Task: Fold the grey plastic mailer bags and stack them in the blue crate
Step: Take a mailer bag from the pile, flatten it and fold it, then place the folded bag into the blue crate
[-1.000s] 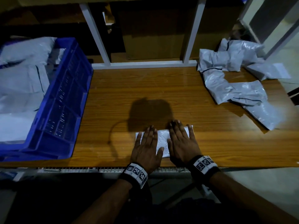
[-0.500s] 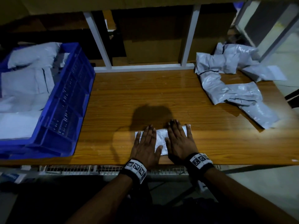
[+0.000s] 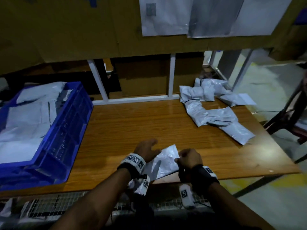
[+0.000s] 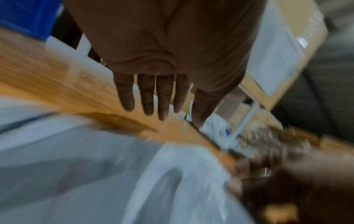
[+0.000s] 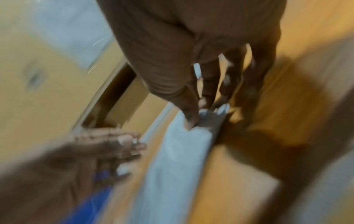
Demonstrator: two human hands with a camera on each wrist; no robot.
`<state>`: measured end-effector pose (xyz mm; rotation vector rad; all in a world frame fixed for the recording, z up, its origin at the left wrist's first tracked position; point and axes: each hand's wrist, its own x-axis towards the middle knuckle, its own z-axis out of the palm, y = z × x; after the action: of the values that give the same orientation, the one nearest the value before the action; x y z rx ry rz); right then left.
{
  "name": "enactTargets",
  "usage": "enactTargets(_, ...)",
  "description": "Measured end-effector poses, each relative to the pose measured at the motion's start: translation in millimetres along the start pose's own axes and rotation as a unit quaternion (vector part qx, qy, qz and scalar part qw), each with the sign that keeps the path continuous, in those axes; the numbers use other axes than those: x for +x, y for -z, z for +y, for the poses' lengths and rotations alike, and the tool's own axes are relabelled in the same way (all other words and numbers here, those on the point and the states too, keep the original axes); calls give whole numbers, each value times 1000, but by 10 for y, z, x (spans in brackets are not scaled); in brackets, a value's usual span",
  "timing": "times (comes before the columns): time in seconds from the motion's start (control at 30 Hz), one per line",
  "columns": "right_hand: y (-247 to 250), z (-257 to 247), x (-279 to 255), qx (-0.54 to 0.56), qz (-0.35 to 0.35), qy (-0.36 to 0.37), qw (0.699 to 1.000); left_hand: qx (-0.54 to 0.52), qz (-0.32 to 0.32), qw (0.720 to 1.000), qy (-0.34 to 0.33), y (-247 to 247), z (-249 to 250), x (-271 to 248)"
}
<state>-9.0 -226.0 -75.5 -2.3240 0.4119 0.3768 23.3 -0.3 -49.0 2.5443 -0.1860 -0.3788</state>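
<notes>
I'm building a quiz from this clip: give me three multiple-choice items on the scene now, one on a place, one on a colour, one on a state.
1. Where is the loose pile of unfolded mailers?
A far right of table
B in the crate
C on the floor

2. What colour is the crate?
A green
B blue
C red

3. What is the right hand doing?
A lying flat
B hanging idle
C pinching the folded mailer

Answers: 1 A, pile lies by the far right edge. 2 B, its walls are blue. 3 C, thumb and fingers nip its edge.

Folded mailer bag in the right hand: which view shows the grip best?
Right wrist: thumb and fingers of the right hand pinch the folded mailer bag at its edge. Head shows it whole, grip hidden. Left wrist shows only blur.
</notes>
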Motion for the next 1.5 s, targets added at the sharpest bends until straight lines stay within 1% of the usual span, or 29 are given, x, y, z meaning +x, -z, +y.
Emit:
enactTargets(0.03,13,-42,5,39,4,-1,999,-24,-7,1000,1,70,54,27)
enactTargets(0.1,91,-169,-24,103,5,33,994,-83,-11,996,6,190,122,50)
enactTargets(0.23,329,-484,-76,154,-19,149,977,-128,23,991,-7,470,189,-66)
enactTargets(0.37,420,-908,-184,195,-67,230,951,-118,57,991,-16,840,94,-401)
enactTargets(0.47,281,-1227,-249,200,-85,279,935,-178,110,978,8,1039,-73,-789)
enactTargets(0.5,221,-1325,-282,203,-97,291,930,-215,144,965,31,1110,-133,-939)
enactTargets(0.57,137,-1495,-376,177,-141,313,923,-303,220,923,88,1283,-305,-1279)
enactTargets(0.63,68,-1620,-486,133,-181,318,921,-371,288,874,124,1495,-512,-1628)
enactTargets(0.73,-111,-1773,-630,133,-214,297,921,-473,372,783,155,1799,-772,-2107)
enactTargets(0.8,-308,-1917,-731,181,-233,263,919,-516,415,730,169,1980,-955,-2320)
enactTargets(0.83,-421,-2021,-773,222,-251,223,915,-534,429,708,172,2076,-1057,-2400)
enactTargets(0.87,-529,-2142,-825,266,-277,184,905,-553,437,688,171,2181,-1148,-2472)
enactTargets(0.93,-757,-2443,-915,324,-320,139,879,-577,448,661,171,2409,-1400,-2574)
enactTargets(0.97,-874,-2618,-961,335,-329,138,872,-579,450,657,173,2527,-1569,-2604)
enactTargets(1.03,-1110,-2987,-1044,355,-326,140,865,-580,448,656,180,2786,-1945,-2640)
enactTargets(1.07,-1238,-3189,-1072,361,-315,139,866,-582,442,658,183,2924,-2151,-2645)
enactTargets(1.13,-1496,-3579,-1105,365,-287,135,875,-581,418,672,191,3198,-2590,-2603)
enactTargets(1.23,-1832,-4124,-1094,354,-256,137,889,-551,379,710,219,3580,-3208,-2447)
enactTargets(1.3,-1992,-4431,-1089,337,-239,127,902,-507,350,746,254,3790,-3545,-2321)
enactTargets(1.37,-2113,-4671,-1064,316,-219,121,915,-456,308,785,284,3941,-3773,-2199)
enactTargets(1.4,-2181,-4783,-1048,297,-209,120,924,-436,293,799,293,4006,-3847,-2141)
enactTargets(1.5,-2335,-5023,-968,248,-193,121,942,-360,296,827,313,4179,-4028,-1994)
